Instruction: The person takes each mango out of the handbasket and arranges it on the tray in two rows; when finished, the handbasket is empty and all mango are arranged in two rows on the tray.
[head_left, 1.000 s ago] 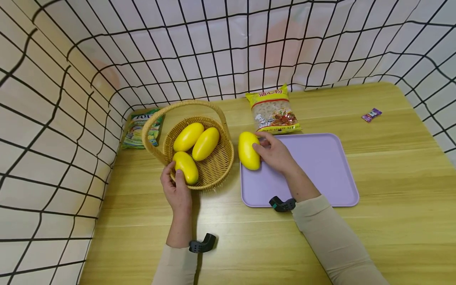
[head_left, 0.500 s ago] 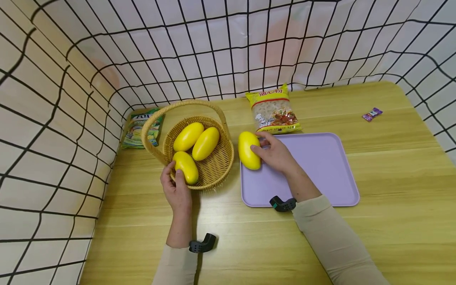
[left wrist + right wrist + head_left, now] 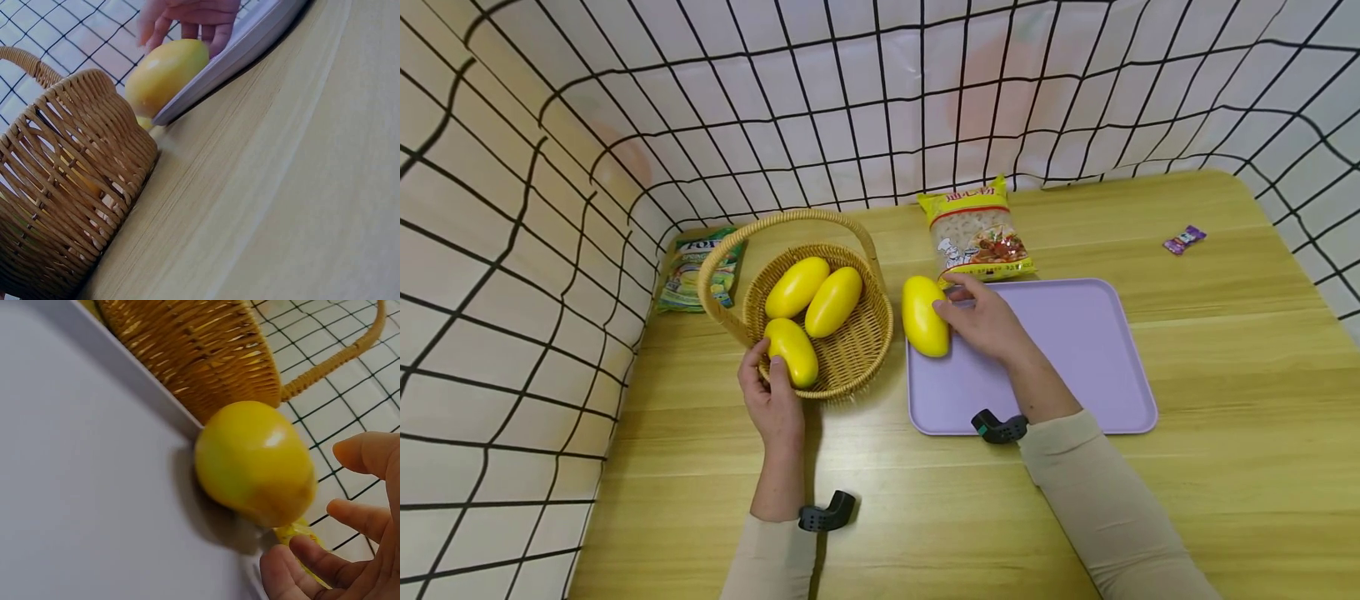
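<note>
A yellow mango (image 3: 926,317) lies on the left edge of a lilac tray (image 3: 1075,358). Beside it is my right hand (image 3: 985,321), its fingers spread and, in the right wrist view, standing apart from the mango (image 3: 253,465). My left hand (image 3: 771,396) grips the near-left rim of a wicker basket (image 3: 857,358), thumb over the inner side. Inside the basket sit three more mangoes: one at the back left (image 3: 797,287), another mango (image 3: 833,302) next to it, and a third mango (image 3: 793,354) by my left thumb.
Behind the tray stands a yellow-topped food bag (image 3: 977,233). A green packet (image 3: 700,271) lies left of the basket, under its tall arched handle (image 3: 790,217). A small purple wrapped sweet (image 3: 1184,240) is at the back right. Grid-patterned cloth (image 3: 880,100) walls the table.
My right hand has loosened from the mango and drawn back slightly to the right. The mango stays on the tray edge; my left hand keeps its place on the basket.
</note>
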{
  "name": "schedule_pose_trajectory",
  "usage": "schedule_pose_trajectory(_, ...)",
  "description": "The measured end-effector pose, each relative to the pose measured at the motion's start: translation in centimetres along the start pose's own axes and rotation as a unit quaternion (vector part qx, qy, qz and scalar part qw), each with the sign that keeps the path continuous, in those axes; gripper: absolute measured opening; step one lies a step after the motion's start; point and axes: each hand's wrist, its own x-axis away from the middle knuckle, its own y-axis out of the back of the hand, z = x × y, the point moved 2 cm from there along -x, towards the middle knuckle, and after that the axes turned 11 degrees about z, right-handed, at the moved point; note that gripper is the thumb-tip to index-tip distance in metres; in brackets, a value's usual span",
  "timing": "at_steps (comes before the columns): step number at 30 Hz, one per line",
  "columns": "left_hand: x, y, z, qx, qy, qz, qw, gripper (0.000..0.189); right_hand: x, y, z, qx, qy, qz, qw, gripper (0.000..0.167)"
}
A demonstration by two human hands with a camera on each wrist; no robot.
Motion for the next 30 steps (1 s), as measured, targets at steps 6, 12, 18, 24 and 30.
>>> schedule_pose_trajectory(6, 0.0, 0.0, 0.0, -0.001, -0.002, 0.001, 1.0, 0.031, 1.3, 1.2, 1.0, -0.003, 0.027, -0.024, 0.9993, 0.061)
schedule_pose_trajectory(12, 0.0, -0.1, -0.1, -0.002, -0.006, -0.001, 1.0, 0.032, 3.0, 1.7, 2.6, -0.026, 0.104, -0.035, 0.9936, 0.056)
schedule_pose_trajectory(18, 0.0, -0.1, -0.1, -0.001, -0.007, -0.001, 1.0, 0.032, 4.2, 1.0, 3.8, -0.014, 0.167, -0.03, 0.9854, 0.052)
schedule_pose_trajectory(24, 0.0, -0.1, -0.1, -0.001, -0.005, -0.002, 1.0, 0.032, 4.8, -0.3, 4.9, 0.003, 0.208, 0.0, 0.978, 0.051)
schedule_pose_trajectory(30, 0.0, -0.1, -0.2, -0.006, -0.008, 0.0, 1.0, 0.033, 5.2, -2.5, 5.8, 0.005, 0.217, 0.052, 0.9747, 0.049)
